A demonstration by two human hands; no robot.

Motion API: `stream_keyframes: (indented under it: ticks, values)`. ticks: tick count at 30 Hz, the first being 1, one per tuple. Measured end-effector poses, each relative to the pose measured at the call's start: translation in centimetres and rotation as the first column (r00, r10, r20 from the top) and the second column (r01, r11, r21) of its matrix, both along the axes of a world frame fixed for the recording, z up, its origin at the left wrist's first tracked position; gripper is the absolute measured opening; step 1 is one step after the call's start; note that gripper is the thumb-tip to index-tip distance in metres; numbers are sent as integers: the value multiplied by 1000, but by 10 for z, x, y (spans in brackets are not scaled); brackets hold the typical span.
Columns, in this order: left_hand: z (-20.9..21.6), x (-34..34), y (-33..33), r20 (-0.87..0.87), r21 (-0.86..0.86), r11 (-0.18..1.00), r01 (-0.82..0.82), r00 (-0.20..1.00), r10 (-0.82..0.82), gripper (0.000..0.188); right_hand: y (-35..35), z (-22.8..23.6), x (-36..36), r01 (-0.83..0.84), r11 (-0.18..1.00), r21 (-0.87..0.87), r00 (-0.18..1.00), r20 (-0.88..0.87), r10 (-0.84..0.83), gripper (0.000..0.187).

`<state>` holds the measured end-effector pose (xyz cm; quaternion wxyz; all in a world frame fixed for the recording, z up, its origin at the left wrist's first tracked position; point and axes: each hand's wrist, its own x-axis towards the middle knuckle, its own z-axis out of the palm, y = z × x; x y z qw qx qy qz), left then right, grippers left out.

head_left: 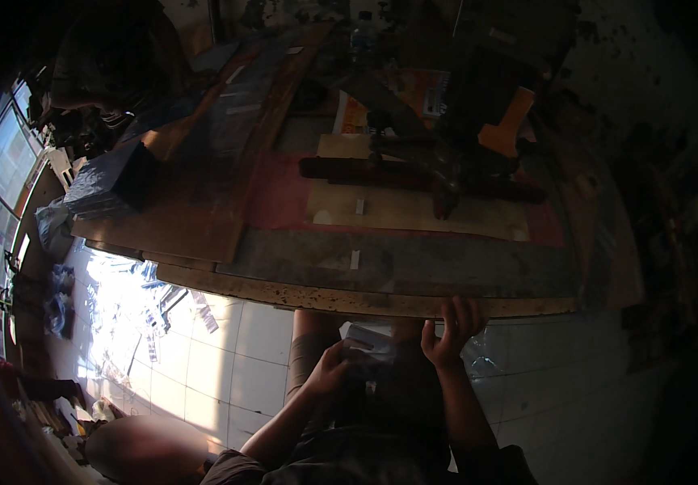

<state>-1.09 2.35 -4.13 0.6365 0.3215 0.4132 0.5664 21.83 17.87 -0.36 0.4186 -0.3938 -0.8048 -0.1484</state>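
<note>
My left hand is in front of my lap, below the table edge. Its fingers close on a small whitish flat piece, perhaps a sheet or a thin packet; the dim light hides its exact kind. To its right, my right hand rests its fingertips against the front edge of the table, thumb apart, with nothing visible in it. Just beyond that edge a small white strip lies on the grey surface. Another small pale strip lies farther off on a yellowish sheet.
A dark bar-shaped tool lies across the sheet. Behind it are an orange piece and a clear bottle. A dark block sits at the table's left end. Scraps litter the sunlit floor. Another person is at the far left.
</note>
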Motion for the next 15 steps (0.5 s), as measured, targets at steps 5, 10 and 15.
stream_keyframes:
  ticks: [5, 10, 15]
  values:
    - [15, 0, 3, -32, 21, 999, 30, 999, -29, 37, 6, -17, -12, 25, 996, 89, 996, -90, -17, 54]
    - [7, -3, -1, -26, 12, 999, 47, 999, -47, 39, 9, -26, -11, 6, 994, 112, 992, -124, 8, 54]
    - [10, -3, 2, -38, 13, 998, 57, 998, -57, 39, 8, -30, -7, 13, 994, 111, 995, -102, -2, 53]
